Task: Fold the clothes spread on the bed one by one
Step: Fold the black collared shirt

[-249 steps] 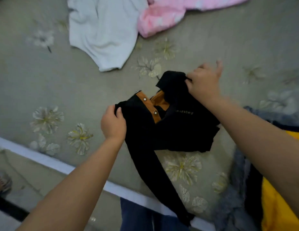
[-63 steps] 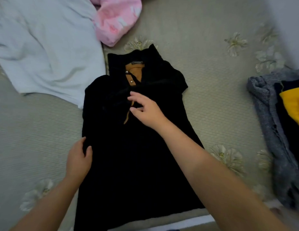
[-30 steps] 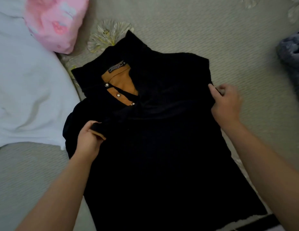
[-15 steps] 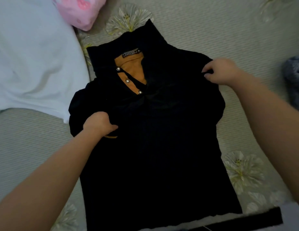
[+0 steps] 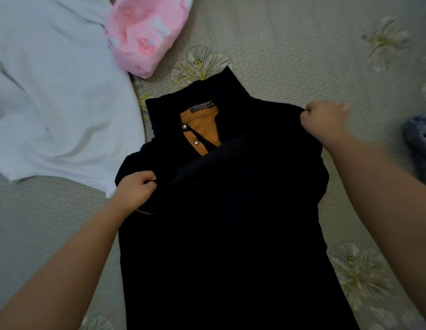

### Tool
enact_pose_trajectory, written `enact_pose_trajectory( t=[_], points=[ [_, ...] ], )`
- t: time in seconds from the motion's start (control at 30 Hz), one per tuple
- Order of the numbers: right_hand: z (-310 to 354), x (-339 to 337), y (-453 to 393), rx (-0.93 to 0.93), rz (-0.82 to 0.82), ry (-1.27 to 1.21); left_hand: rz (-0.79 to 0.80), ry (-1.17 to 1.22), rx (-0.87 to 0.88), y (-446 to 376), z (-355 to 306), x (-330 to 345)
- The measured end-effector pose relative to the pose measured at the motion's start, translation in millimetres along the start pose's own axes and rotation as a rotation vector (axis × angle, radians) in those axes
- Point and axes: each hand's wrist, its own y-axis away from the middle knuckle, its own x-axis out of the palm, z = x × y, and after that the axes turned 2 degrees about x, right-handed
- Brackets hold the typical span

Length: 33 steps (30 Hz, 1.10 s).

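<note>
Two hands on a black shirt (image 5: 226,234), flat on the bed (image 5: 290,55), collar away. Left hand (image 5: 135,192) curled, pinching a sleeve cuff across the chest. Right hand (image 5: 325,122) fisted on the shirt's right shoulder edge. White garment (image 5: 52,91) left of the shirt, pink one (image 5: 145,32) beyond, grey one (image 5: 418,136) at far right.

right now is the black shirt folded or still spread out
Partly folded: black shirt lies flat, a sleeve drawn across its chest, held by left hand and right hand.
</note>
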Motion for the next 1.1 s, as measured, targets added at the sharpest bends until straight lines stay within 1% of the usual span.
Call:
enact_pose_trajectory(
  t=[0.03,0.07,0.13,0.17,0.23,0.27,0.3,0.4,0.47,0.5,0.57,0.6,0.63,0.7,0.73,0.77,0.83,0.87,0.9,0.97,1.03,1.1],
  points=[
    [-2,-1,4,0.019,-0.026,-0.049,0.049,0.02,0.011,3,-1,-3],
    [-5,-3,7,0.035,-0.032,-0.099,0.118,0.088,-0.006,8,-2,-7],
    [-15,-8,14,0.061,0.021,-0.15,0.266,0.223,-0.085,19,-3,-14],
    [-19,-11,20,0.059,0.057,-0.158,0.33,0.24,-0.123,23,-1,-15],
    [-22,-18,24,0.042,0.088,-0.164,0.383,0.213,-0.183,25,0,-15],
    [-22,-21,25,0.033,0.106,-0.14,0.364,0.177,-0.199,24,0,-14],
    [-21,-24,23,0.02,0.122,-0.097,0.308,0.104,-0.183,20,-1,-14],
    [-6,-26,9,-0.03,0.109,0.013,0.022,-0.249,-0.072,2,-3,-15],
    [6,-23,0,-0.039,0.065,0.055,-0.151,-0.461,-0.088,-6,-4,-10],
    [10,-19,-2,-0.043,0.039,0.076,-0.235,-0.514,-0.112,-6,-6,-5],
    [16,-9,3,-0.061,-0.035,0.069,-0.435,-0.482,-0.096,-2,-9,7],
    [19,-4,9,-0.072,-0.083,0.042,-0.529,-0.446,-0.025,2,-10,13],
    [23,3,17,-0.082,-0.117,0.019,-0.583,-0.435,0.074,7,-11,21],
    [32,19,40,-0.133,-0.119,-0.018,-0.581,-0.469,0.269,18,-7,45],
    [36,28,55,-0.184,-0.116,-0.038,-0.535,-0.5,0.325,23,-4,58],
    [41,38,72,-0.243,-0.119,-0.051,-0.462,-0.522,0.329,27,1,70],
    [47,58,105,-0.326,-0.124,-0.037,-0.31,-0.523,0.195,28,15,87],
    [49,69,118,-0.332,-0.1,-0.024,-0.26,-0.531,0.119,25,25,92],
    [50,79,129,-0.312,-0.036,-0.026,-0.233,-0.547,0.07,20,33,94],
    [51,98,142,-0.24,0.08,-0.03,-0.226,-0.565,0.081,13,45,94],
    [51,111,148,-0.194,0.095,-0.041,-0.238,-0.567,0.108,10,47,95],
    [52,116,148,-0.191,0.071,-0.066,-0.268,-0.581,0.121,7,49,97]
  ],
)
